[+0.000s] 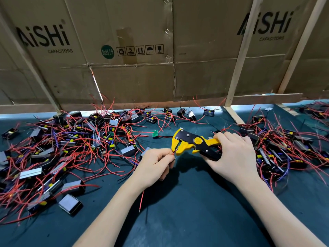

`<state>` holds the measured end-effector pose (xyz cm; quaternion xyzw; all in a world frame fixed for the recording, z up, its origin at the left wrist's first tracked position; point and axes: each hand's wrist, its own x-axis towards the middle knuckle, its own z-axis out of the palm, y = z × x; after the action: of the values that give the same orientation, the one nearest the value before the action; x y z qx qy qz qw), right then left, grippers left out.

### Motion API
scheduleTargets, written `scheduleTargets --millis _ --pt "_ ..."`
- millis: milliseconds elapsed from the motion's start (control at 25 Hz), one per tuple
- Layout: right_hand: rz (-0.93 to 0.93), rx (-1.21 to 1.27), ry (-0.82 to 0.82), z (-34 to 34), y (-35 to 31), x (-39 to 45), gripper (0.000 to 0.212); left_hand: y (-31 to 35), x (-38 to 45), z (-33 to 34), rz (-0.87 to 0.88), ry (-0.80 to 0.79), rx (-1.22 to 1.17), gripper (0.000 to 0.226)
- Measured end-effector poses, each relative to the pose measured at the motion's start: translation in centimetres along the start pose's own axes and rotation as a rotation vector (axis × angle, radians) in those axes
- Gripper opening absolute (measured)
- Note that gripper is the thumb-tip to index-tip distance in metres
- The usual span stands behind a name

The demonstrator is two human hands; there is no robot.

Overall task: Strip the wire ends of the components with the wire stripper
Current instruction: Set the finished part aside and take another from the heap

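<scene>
Head view: the right hand [235, 154] grips the handles of the yellow-and-black wire stripper [194, 143], held above the dark mat [187, 211] near the centre. The left hand [156, 164] pinches a red wire [173, 153] whose end sits in the tool's head on its left side. Components [71, 139] with red leads lie heaped at left; a second heap [277, 150] lies at right. Cardboard panels [133, 50] stand at the far edge.

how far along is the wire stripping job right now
Done: cannot tell; the smaller pile right may be finished. In hand: the left hand pinches a red wire end at the yellow and black wire stripper gripped by the right hand. Left: probably the large tangle of boxed components left.
</scene>
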<state>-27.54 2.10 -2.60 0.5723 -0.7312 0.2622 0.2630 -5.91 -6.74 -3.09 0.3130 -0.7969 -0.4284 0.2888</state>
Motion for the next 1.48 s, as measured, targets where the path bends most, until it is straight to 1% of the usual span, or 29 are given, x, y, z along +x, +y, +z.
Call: scheduleTargets --millis 320,520,600,680,760,880,960,1120,1200,1320,1480 --pt "0.01 0.028 -0.019 -0.2 0.0 0.1 0.05 0.5 -0.1 -0.1 0.01 -0.039 -0.04 0.028" --pt "0.045 0.023 0.024 -0.7 -0.3 0.1 0.045 0.2 -0.1 -0.1 0.019 -0.052 -0.076 0.029" --pt "0.07 -0.002 0.057 -0.6 -0.3 0.1 0.048 0.0 0.0 -0.2 0.023 -0.071 -0.108 0.03" --pt "0.109 -0.049 0.023 0.1 -0.1 0.0 0.056 -0.2 0.3 -0.5 0.009 -0.121 -0.166 0.031" --pt "0.166 -0.107 -0.01 0.6 0.3 0.0 0.065 -0.3 0.6 -1.0 -0.031 -0.173 -0.279 0.031" --pt "0.226 -0.1 -0.016 0.7 1.1 -0.1 0.066 -0.6 0.4 -1.5 -0.009 -0.208 -0.329 0.027" --pt "0.213 -0.097 -0.027 0.8 1.4 -0.1 0.065 -0.6 0.2 -1.4 0.0 -0.204 -0.333 0.021" --pt "0.154 -0.091 -0.05 0.9 0.6 -0.3 0.062 -0.4 0.2 -0.9 -0.035 -0.135 -0.344 0.005" --pt "0.136 -0.079 -0.053 1.0 0.3 -0.4 0.061 -0.4 0.2 -0.8 -0.04 -0.097 -0.386 0.006" --pt "0.134 -0.079 -0.07 1.0 0.3 -0.4 0.061 -0.5 0.2 -0.9 -0.05 -0.066 -0.432 0.016" --pt "0.147 -0.059 -0.087 0.9 0.4 -0.4 0.062 -0.8 0.1 -1.0 -0.109 -0.049 -0.535 0.017"
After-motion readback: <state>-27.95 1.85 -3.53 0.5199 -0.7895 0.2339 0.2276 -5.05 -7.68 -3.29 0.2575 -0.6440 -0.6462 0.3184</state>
